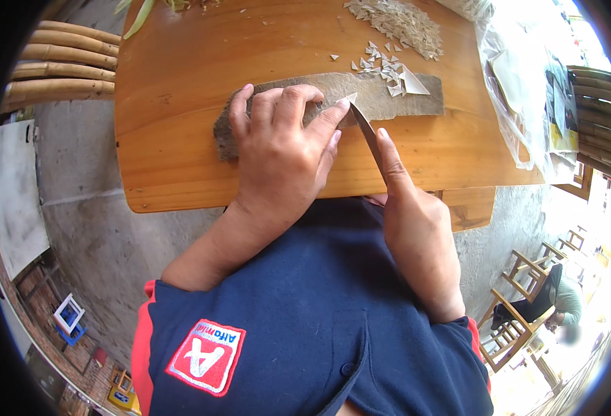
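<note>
My left hand (283, 145) presses flat on a long grey-brown slab (382, 97) that lies across a wooden table (181, 90). Its thumb and forefinger pinch a small pale triangular piece (350, 98) against the slab. My right hand (416, 229) holds a knife (368, 135), forefinger stretched along the blade's back. The blade tip meets the pale piece beside my left thumb. Cut pale triangles (389, 69) lie on and behind the slab, with a bigger heap (399, 24) further back.
Clear plastic bags (527, 97) with flat pale sheets lie at the table's right end. Bamboo poles (63, 62) stand at the left. Below is a concrete floor (90, 229). A person sits on wooden chairs (520, 305) at lower right.
</note>
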Demonstrator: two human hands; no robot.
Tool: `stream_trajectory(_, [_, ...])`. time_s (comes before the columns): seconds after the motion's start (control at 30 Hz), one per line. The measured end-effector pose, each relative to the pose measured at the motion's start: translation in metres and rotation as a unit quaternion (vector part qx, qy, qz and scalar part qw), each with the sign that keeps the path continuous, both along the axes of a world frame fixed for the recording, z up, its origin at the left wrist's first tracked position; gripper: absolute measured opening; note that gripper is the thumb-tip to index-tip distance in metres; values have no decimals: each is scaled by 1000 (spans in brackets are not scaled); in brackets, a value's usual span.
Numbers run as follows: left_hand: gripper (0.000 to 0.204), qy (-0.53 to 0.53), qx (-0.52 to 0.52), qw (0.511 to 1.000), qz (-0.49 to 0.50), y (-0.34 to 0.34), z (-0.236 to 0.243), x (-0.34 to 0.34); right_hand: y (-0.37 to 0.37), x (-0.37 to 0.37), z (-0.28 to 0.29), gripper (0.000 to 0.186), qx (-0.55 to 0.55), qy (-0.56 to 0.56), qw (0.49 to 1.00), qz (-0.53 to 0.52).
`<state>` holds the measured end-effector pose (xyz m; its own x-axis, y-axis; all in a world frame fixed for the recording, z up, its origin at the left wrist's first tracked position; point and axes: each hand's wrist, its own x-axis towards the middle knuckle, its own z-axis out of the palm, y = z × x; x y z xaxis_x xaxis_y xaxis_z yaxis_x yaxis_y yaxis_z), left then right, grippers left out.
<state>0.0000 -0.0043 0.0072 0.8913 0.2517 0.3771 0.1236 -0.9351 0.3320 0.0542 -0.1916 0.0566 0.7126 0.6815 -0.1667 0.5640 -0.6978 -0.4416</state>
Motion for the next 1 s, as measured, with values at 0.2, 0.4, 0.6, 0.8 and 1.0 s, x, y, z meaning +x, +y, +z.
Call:
stream_trajectory(0.2, [37,1,-31,1000,-5,2,1,-2,-3,14,3,80,85,31,995,-41])
stream_trajectory(0.4, [38,10,-37,999,-14,-1,2,-4,-1,9,8,75,62,50,997,-17])
stream_trajectory(0.6, [39,6,-37,999,-13,-2,1,-5,-1,8,7,77,58,52,997,-29])
stream_trajectory(0.8, [39,16,-22,999,-17,-2,0,-5,1,5,4,78,58,51,997,-19])
stream_trajectory(1.0, [41,24,-8,1000,-17,-5,2,-6,2,-2,-5,79,75,45,996,-21])
